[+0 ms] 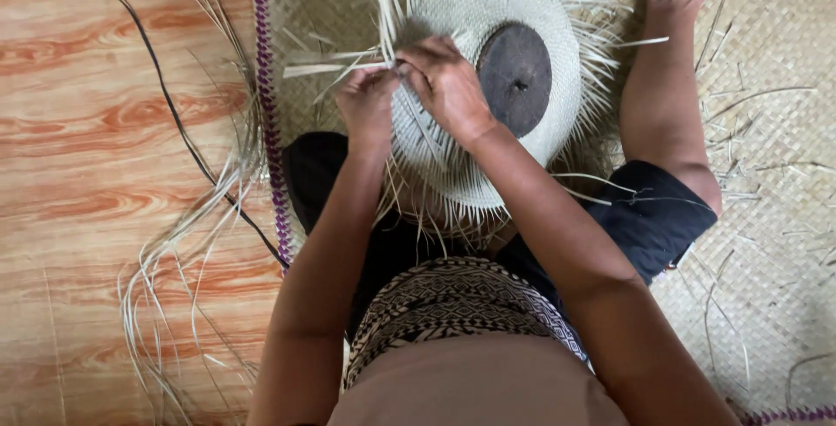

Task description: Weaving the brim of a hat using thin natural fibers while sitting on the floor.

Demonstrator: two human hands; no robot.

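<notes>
A pale, half-woven straw hat (470, 8) rests over a round dark wooden block (515, 67) on my lap, with loose strips sticking out all round its edge. My left hand (366, 104) pinches a few flat straw strips (326, 67) at the hat's left rim. My right hand (446, 84) lies just beside it on the weave, fingers closed on strips at the same spot. Both hands touch each other and the hat.
I sit on a woven mat (766, 217) with a purple edge (266, 86). My bare leg and foot (670, 60) stretch out on the right. Loose straw strands (183, 243) and a black cable (174, 112) lie on the wood-patterned floor at left.
</notes>
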